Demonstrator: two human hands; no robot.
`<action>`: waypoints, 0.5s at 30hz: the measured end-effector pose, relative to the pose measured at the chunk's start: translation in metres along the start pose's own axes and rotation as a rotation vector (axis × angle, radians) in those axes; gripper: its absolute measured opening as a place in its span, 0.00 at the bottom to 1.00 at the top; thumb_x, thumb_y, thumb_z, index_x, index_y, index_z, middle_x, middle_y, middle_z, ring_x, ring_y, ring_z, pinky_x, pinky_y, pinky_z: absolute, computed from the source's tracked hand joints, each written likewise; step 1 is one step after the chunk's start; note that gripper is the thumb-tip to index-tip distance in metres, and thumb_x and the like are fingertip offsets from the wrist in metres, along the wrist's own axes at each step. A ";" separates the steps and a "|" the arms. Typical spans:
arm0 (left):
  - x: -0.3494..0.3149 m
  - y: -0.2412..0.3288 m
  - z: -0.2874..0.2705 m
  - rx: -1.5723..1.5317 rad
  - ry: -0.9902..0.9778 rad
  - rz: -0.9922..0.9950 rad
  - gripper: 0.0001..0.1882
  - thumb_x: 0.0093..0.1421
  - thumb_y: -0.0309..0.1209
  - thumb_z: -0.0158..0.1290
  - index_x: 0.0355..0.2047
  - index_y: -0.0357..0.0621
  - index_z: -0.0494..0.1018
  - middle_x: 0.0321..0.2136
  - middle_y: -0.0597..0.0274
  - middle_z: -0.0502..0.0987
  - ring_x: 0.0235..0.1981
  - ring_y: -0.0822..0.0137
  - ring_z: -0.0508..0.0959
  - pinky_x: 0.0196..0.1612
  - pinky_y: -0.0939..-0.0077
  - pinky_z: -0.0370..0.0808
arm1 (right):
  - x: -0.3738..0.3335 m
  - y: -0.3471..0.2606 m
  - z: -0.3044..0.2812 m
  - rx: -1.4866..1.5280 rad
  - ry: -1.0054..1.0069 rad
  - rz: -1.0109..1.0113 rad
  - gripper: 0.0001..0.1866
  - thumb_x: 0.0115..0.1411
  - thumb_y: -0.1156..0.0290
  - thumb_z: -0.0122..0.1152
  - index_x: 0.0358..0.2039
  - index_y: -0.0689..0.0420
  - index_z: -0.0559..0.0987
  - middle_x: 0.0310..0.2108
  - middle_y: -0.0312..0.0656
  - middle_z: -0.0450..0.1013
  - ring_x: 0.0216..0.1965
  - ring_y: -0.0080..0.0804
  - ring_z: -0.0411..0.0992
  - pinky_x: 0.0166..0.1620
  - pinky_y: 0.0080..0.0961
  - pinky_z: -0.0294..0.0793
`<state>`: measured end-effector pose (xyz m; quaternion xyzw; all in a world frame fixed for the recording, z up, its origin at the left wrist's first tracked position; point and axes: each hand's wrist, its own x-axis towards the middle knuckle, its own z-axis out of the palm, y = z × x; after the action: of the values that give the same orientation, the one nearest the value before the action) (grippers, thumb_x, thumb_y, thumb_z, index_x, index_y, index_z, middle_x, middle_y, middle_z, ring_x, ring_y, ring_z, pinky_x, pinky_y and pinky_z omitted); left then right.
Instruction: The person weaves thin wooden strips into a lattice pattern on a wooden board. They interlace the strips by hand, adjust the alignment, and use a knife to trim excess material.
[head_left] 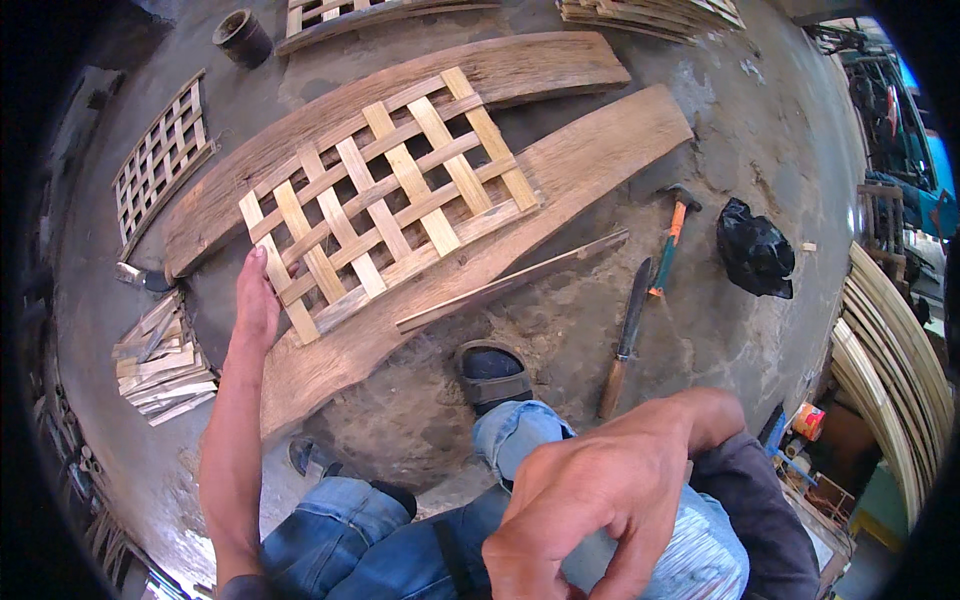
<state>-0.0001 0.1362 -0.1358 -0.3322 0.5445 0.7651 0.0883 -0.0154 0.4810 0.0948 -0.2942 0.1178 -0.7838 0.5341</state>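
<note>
A woven lattice panel (400, 187) of pale wood strips rests across two long brown planks. My left hand (258, 300) grips its left end, with the thumb lying on top of the end strip and the fingers below. Close to the camera, my right hand (610, 490) hangs in front of my right knee with its fingers curled down. The lower edge of the picture cuts off its fingertips, so whatever they may hold is hidden. A machete (630, 325) with a wooden handle lies on the ground beyond my right hand, beside a hammer (673, 240) with an orange and green handle.
The near plank (600, 150) and far plank (540, 65) lie on the dirty floor. A loose thin strip (515, 280) touches the near one. Around are a black plastic bag (755, 248), wood offcuts (165, 365), another lattice (160, 165), a cylindrical pot (243, 40) and bent strips (890, 370).
</note>
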 end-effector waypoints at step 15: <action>0.016 -0.030 -0.028 -0.172 -0.031 0.014 0.22 0.70 0.42 0.36 0.56 0.39 0.63 0.51 0.51 0.71 0.52 0.55 0.73 0.57 0.54 0.71 | -0.214 -0.044 -0.161 -1.788 1.780 0.239 0.15 0.57 0.64 0.63 0.41 0.60 0.78 0.35 0.40 0.76 0.38 0.29 0.73 0.44 0.25 0.72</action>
<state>0.0139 0.1194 -0.1735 -0.3228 0.4776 0.8148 0.0625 -0.0893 0.6717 -0.0837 0.0885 0.9473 -0.3042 -0.0466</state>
